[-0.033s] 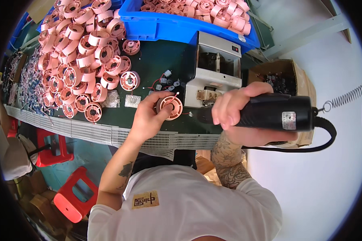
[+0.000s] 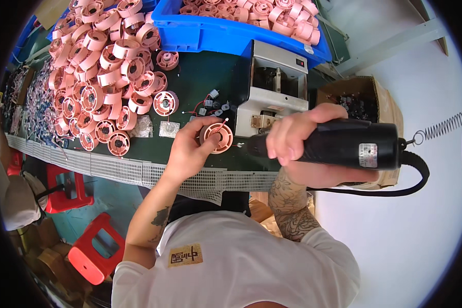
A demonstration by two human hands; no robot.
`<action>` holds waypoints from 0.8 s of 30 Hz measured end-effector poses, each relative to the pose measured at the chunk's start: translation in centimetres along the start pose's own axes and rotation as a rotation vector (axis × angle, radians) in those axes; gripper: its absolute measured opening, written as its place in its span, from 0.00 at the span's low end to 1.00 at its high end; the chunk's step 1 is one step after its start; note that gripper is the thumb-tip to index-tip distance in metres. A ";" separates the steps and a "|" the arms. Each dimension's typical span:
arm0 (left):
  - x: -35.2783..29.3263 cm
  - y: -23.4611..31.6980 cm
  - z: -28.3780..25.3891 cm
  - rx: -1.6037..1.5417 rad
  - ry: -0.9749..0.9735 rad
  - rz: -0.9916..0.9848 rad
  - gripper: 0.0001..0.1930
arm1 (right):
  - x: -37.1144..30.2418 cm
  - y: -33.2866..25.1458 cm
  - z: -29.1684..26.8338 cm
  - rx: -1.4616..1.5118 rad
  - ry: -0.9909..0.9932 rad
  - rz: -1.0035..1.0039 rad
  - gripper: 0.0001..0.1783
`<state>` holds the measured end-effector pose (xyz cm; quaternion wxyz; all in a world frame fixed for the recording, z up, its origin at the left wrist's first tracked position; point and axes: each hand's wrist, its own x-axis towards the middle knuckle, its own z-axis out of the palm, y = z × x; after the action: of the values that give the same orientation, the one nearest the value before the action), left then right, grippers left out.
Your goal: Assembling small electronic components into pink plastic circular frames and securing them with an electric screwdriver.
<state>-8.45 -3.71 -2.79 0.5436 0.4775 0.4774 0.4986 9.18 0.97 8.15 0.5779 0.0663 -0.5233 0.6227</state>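
Observation:
Between its thumb and fingers, my left hand (image 2: 187, 154) holds a pink round plastic housing (image 2: 226, 139) just above the table's front part. A red wire (image 2: 222, 126) with a small white plug crosses the housing's face. My right hand (image 2: 287, 138) is wrapped round a black electric screwdriver (image 2: 339, 146), held roughly level with its nose pointing left at the housing. A small gap separates nose and housing; a small pale metallic-looking bit (image 2: 239, 145) shows there, its exact contact unclear. Small motors (image 2: 209, 103) with red wires lie beyond my left hand.
A large heap of pink housings (image 2: 108, 77) fills the left. Behind stands a blue crate (image 2: 205, 38) of pink parts. A grey-white machine (image 2: 280, 97) stands beyond my right hand, beside a cardboard box (image 2: 385, 102). A coil spring (image 2: 446, 122) and black cable (image 2: 421, 177) attach to the screwdriver.
My right hand and the screwdriver have shifted slightly left, bringing the nose nearer the housing. My left hand and the housing stay in place.

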 end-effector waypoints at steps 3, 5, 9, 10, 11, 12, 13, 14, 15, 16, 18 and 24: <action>-0.1 -0.2 -0.1 -0.085 0.013 -0.027 0.14 | 0.3 1.3 0.4 -0.121 -0.048 0.052 0.57; -0.1 -0.3 -0.1 -0.114 -0.005 -0.040 0.14 | 0.2 2.0 0.3 -0.122 -0.047 0.072 0.57; -0.1 -0.2 0.0 -0.128 -0.004 -0.009 0.14 | 0.0 2.9 0.2 -0.105 -0.035 0.093 0.58; -0.1 -0.3 0.0 -0.129 0.000 -0.010 0.14 | 0.1 2.9 0.2 -0.103 -0.036 0.097 0.58; -0.1 -0.3 0.0 -0.128 0.000 -0.002 0.14 | 0.1 2.9 0.2 -0.116 -0.039 0.099 0.59; -0.1 -0.4 0.0 -0.127 0.000 0.006 0.14 | 0.1 2.9 0.1 -0.129 -0.042 0.101 0.59; -0.1 -0.6 0.0 -0.129 0.001 0.005 0.14 | 0.1 2.9 0.1 -0.128 -0.042 0.103 0.59; 0.0 -0.8 0.0 -0.126 0.001 0.008 0.14 | 0.1 2.8 0.2 -0.134 -0.035 0.105 0.59; 0.0 -0.9 0.0 -0.124 0.000 0.011 0.14 | 0.1 2.8 0.2 -0.140 -0.028 0.108 0.59; 0.0 -0.8 -0.1 -0.125 0.001 0.010 0.14 | 0.1 2.8 0.1 -0.140 -0.028 0.109 0.59; 0.0 -0.8 -0.3 -0.089 -0.053 -0.012 0.16 | 0.3 2.7 0.1 -0.130 -0.034 0.087 0.59; 0.0 -1.1 -0.1 -0.110 0.022 0.013 0.15 | 0.1 3.1 0.3 -0.099 0.007 0.122 0.57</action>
<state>-8.45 -3.76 -3.88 0.5607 0.4443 0.4521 0.5328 6.52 1.47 6.54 0.5435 0.0034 -0.5545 0.6302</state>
